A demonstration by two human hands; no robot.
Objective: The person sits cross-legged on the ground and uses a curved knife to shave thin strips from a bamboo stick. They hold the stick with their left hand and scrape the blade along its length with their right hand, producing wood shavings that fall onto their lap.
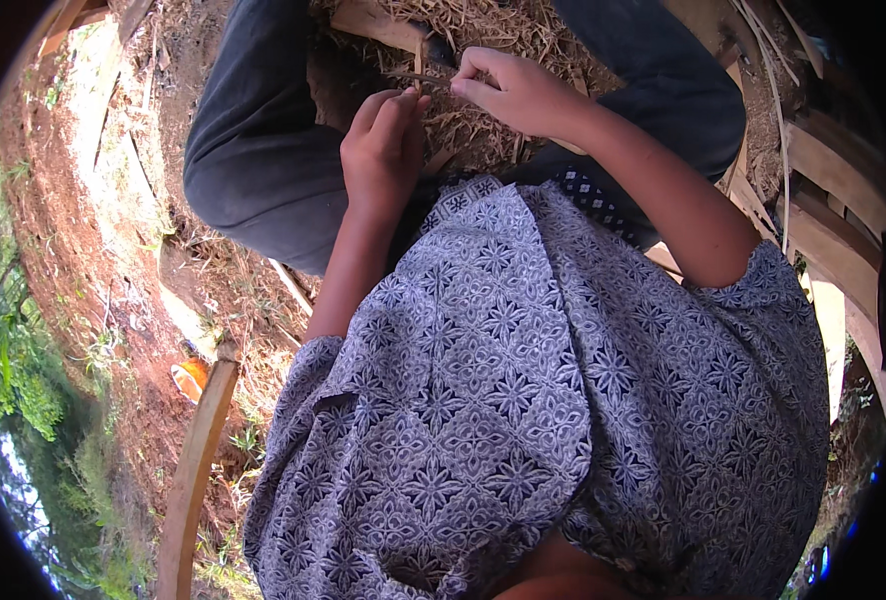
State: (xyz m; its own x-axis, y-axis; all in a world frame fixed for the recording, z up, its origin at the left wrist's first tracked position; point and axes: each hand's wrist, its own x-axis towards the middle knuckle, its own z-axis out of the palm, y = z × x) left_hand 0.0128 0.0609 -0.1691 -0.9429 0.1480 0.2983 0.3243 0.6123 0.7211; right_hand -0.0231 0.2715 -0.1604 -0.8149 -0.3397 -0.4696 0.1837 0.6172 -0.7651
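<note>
My left hand (381,145) is closed, its fingers and thumb pinching a thin pale strip (420,62) that looks like split bamboo or wood and points away from me. From the fingertips of my right hand (513,88), also closed, a thin dark sliver (418,77) reaches left across the strip. Whether it is a blade or another splinter cannot be made out. Both hands are close together over the ground between my bent legs. Just beyond them lies a pale wooden block (378,24), with a small dark object (442,50) at its right end.
Shavings (553,45) cover the soil between my knees. Wooden planks (843,235) are stacked on the right, with long thin strips (775,100) beside them. On the left, a wooden post (199,470) rises near an orange object (191,378) on reddish earth, with green plants beyond.
</note>
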